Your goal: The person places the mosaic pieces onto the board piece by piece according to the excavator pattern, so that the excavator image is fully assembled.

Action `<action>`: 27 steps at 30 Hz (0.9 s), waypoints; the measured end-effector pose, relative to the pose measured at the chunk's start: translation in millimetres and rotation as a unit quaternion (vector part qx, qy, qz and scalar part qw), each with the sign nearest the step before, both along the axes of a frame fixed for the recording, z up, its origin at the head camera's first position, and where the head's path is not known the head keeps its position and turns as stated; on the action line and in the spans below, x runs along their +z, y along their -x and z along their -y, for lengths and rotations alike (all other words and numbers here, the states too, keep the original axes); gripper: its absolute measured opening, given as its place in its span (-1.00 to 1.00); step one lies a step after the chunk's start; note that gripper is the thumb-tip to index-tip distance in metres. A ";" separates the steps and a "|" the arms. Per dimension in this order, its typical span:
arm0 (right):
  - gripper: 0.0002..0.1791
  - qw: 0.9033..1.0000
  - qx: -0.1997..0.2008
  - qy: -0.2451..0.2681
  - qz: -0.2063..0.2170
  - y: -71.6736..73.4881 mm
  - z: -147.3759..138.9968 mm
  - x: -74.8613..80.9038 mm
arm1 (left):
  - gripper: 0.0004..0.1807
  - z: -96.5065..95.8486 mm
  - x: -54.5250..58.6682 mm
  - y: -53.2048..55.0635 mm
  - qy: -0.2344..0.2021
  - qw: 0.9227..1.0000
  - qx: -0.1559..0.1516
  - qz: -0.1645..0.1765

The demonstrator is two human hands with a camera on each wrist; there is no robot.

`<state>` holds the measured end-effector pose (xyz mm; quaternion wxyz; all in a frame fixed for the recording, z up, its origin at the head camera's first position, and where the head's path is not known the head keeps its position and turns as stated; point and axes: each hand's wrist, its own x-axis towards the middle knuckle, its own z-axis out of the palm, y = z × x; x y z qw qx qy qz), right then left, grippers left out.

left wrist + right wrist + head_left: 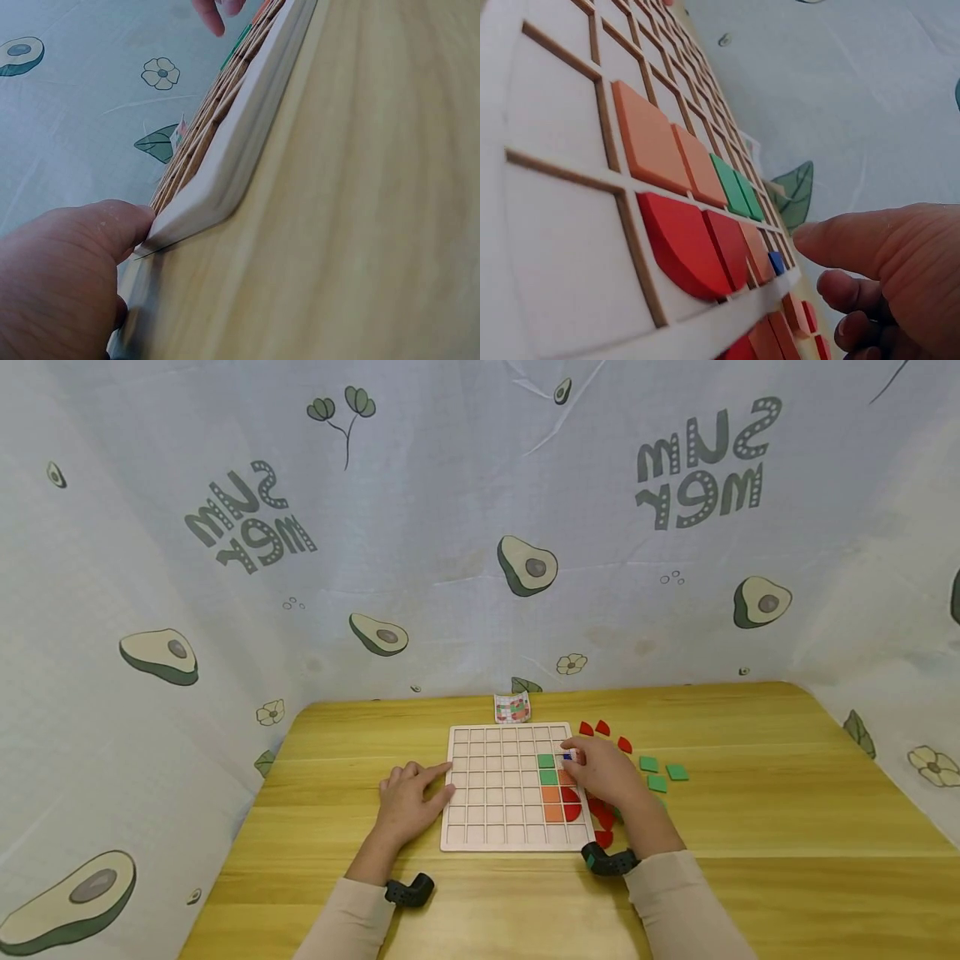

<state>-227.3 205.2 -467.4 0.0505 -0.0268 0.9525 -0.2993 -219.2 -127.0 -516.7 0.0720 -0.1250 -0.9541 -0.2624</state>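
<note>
A pale wooden grid board (487, 843) lies on the table. My left hand (408, 802) touches its left edge, thumb and index finger spread; the left wrist view shows the thumb (112, 225) right at the board's corner. Over the right side of the board is my right hand (603, 768), fingertips close round a small blue piece (776, 262) that sits in a cell. Beside that piece, the grid holds two green squares (547, 762), orange squares (552, 812) and two red quarter-circle pieces (682, 244) that form a half circle.
Loose red pieces (603, 838) lie along the board's right edge, some partly under my right forearm. Several green squares (677, 772) are scattered farther right. A small patterned card (512, 708) stands behind the board, near the avocado-print curtain (450, 527).
</note>
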 end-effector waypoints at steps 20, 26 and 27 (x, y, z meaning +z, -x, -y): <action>-0.41 0.997 -0.082 -0.016 0.000 1.1 -44.8 -13.6 | -0.53 -0.1 0.1 -1.3 -0.001 1.000 0.001 0.000; -0.40 0.995 -0.094 -0.033 -0.007 0.8 -44.1 -15.1 | -0.53 0.0 1.0 -1.0 -0.002 1.000 -0.001 -0.001; -0.41 0.995 -0.095 -0.032 -0.007 0.8 -44.1 -14.9 | -0.53 0.0 1.1 -0.9 -0.001 1.000 -0.001 -0.001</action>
